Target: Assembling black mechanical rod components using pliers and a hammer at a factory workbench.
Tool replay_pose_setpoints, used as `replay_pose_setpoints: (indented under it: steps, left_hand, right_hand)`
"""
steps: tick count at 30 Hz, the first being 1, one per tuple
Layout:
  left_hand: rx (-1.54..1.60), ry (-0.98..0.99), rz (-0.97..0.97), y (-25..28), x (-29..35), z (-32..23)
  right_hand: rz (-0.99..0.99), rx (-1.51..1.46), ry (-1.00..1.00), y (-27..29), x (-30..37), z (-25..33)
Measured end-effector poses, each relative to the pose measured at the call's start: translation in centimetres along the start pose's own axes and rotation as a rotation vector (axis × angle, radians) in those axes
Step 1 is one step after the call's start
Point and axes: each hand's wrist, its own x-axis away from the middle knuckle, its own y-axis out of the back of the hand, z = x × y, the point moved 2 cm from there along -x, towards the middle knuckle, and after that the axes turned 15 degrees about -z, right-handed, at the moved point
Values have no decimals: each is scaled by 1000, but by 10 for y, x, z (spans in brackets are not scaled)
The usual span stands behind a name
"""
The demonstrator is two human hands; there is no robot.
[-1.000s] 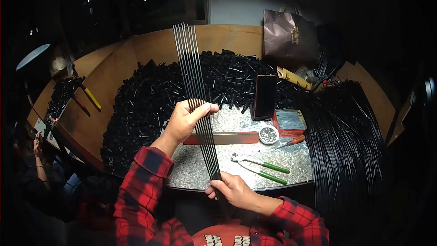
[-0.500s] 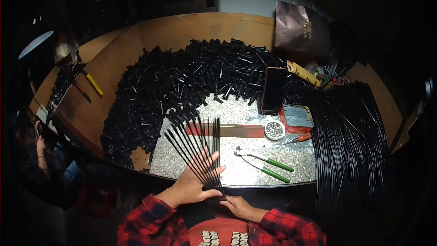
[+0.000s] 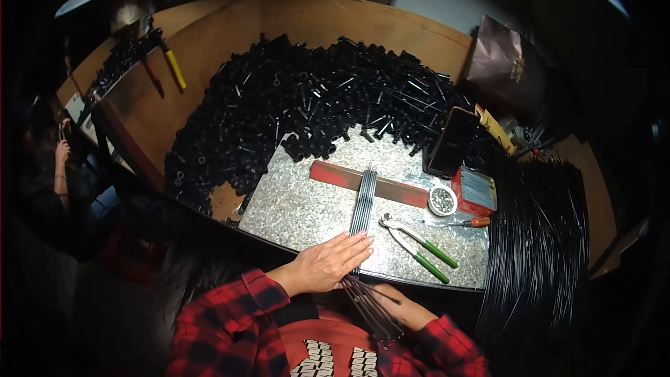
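A bundle of thin black rods (image 3: 363, 202) lies side by side across a red-and-brown bar (image 3: 401, 192) on the speckled stone slab (image 3: 293, 202). My left hand (image 3: 331, 262) lies flat over the rods near the slab's front edge, its fingers stretched out together and its thumb hidden. Below it, the rods' near ends fan out toward me past the slab, blurred. My right hand (image 3: 405, 307) is beside and partly behind these near ends; its fingers are hidden. Just right of the bundle lie pincers with green handles (image 3: 436, 255), touched by neither hand.
Small black tubular parts (image 3: 314, 91) form a big heap behind the slab, inside a wooden surround (image 3: 230, 21). A white cup of small bits (image 3: 442, 200), a red box (image 3: 477, 192), a screwdriver (image 3: 478, 223), a phone (image 3: 452, 141) and many long black rods (image 3: 534, 244) stand or lie right. Another person's hand (image 3: 63, 152) shows far left.
The rods were fanned out and raised in front of my left hand; now they lie together across the bar. My left hand has turned palm down onto them. My right hand has moved right.
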Motion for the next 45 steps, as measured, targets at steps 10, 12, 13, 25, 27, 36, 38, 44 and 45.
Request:
replay_pose_setpoints:
  steps: [10, 12, 13, 25, 27, 36, 38, 44, 45]
  left_hand:
    - [-16, 96, -23, -1, -1, 4]
    - [-100, 65, -18, -2, -3, 2]
    - [-135, 54, 5, -3, -5, 2]
    - [-26, 19, -50, -6, -14, 8]
    - [-5, 40, -50, -8, -11, 9]
    - [219, -25, -258, -26, -8, 8]
    - [180, 13, -278, -28, -1, 11]
    - [194, -12, -302, -26, 5, 10]
    - [99, -54, -336, -26, 8, 10]
  right_hand:
    - [-413, 72, 261, 107, 4, 82]
    - [-655, 334, 335, 120, 0, 80]
    - [-689, 486, 372, 120, -2, 72]
    - [-491, 760, 109, 162, 13, 13]
    - [-597, 711, 164, 181, 0, 9]
    - [-847, 937, -97, 285, -16, -130]
    - [-762, 924, -85, 284, -24, -146]
    - [-803, 932, 108, 287, -39, -172]
    - [-781, 930, 70, 280, -44, -152]
